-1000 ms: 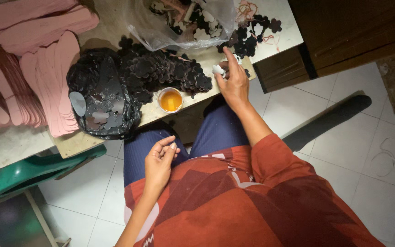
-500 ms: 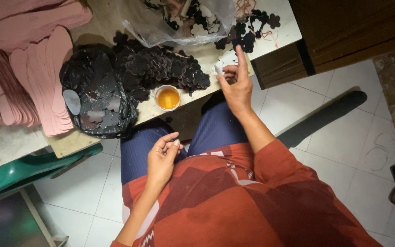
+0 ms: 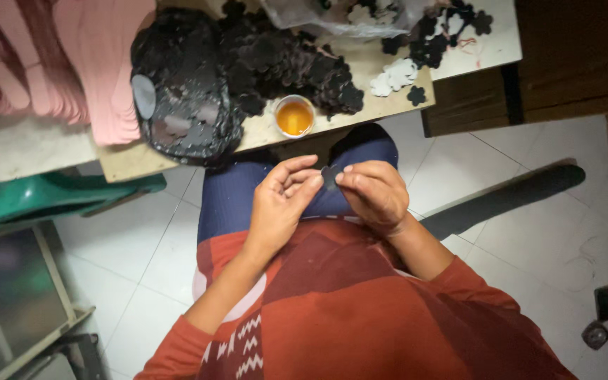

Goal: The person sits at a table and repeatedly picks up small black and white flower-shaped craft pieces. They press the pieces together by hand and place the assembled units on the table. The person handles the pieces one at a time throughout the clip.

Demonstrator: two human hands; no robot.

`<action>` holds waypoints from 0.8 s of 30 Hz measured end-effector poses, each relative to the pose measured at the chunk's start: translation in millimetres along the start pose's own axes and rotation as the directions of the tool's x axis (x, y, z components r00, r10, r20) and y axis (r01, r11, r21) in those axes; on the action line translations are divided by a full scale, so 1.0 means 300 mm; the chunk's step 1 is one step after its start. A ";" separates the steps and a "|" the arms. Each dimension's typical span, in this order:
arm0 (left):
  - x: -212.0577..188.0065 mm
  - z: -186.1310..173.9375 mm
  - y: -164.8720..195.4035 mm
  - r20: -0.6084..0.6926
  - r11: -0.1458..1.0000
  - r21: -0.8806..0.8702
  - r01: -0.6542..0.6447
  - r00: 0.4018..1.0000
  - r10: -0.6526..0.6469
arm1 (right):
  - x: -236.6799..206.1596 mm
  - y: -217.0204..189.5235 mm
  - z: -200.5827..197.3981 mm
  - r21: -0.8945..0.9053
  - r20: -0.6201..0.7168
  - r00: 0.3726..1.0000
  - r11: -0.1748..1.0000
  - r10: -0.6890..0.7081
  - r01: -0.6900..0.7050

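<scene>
Over the lap, both hands (image 3: 328, 193) pinching one small dark cutout (image 3: 330, 176), fingertips meeting

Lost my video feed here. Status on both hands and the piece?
Left hand and right hand together over lap, pinching one small dark cutout. Glue cup on table, apart. Nothing between.

Dark cutout (image 3: 330, 176) mostly hidden by fingers (image 3: 357, 177) (shape unclear).

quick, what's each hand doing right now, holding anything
left hand: fingers pinched on the edge of the small dark flower-shaped piece.
right hand: pinching the same piece from the other side, over the lap.
</scene>
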State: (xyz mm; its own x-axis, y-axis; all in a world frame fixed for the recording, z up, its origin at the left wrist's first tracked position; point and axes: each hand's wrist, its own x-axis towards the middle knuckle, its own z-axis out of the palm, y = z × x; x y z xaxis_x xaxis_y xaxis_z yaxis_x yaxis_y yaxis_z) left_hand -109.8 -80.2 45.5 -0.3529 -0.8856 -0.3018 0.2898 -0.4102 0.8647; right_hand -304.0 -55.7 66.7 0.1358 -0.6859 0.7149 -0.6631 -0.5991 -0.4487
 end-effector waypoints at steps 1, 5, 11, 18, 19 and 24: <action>-0.009 -0.001 0.008 -0.005 1.000 0.018 -0.002 1.000 0.002 | -0.006 -0.021 0.004 0.012 0.021 1.000 1.000 0.009 -0.009; -0.048 -0.012 0.033 -0.056 0.999 -0.028 -0.024 0.998 0.022 | -0.036 -0.051 0.046 0.108 -0.021 0.997 0.991 0.078 -0.075; -0.102 -0.013 0.064 -0.164 0.982 0.092 -0.168 0.970 0.181 | -0.082 -0.091 0.055 0.584 0.208 0.680 0.469 0.703 -0.663; -0.155 -0.023 0.064 -0.135 0.979 0.111 -0.173 0.973 0.188 | -0.056 -0.146 0.064 0.692 0.498 0.525 0.049 0.690 -0.720; -0.151 -0.031 0.060 -0.115 0.988 0.002 -0.157 0.981 0.157 | -0.053 -0.154 0.066 0.704 0.511 0.524 0.017 0.681 -0.710; -0.162 -0.082 0.037 -0.065 0.984 -0.178 0.013 0.998 -0.025 | -0.042 -0.194 0.076 0.721 0.548 0.487 -0.089 0.680 -0.687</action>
State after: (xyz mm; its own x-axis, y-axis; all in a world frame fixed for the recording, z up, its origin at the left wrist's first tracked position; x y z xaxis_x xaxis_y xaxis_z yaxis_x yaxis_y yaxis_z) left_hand -67.5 -47.0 59.8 -0.3018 -0.8874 -0.3484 0.4394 -0.4538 0.7753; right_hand -250.3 -21.8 71.5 0.0184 -0.9677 -0.2513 0.4962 0.2270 -0.8380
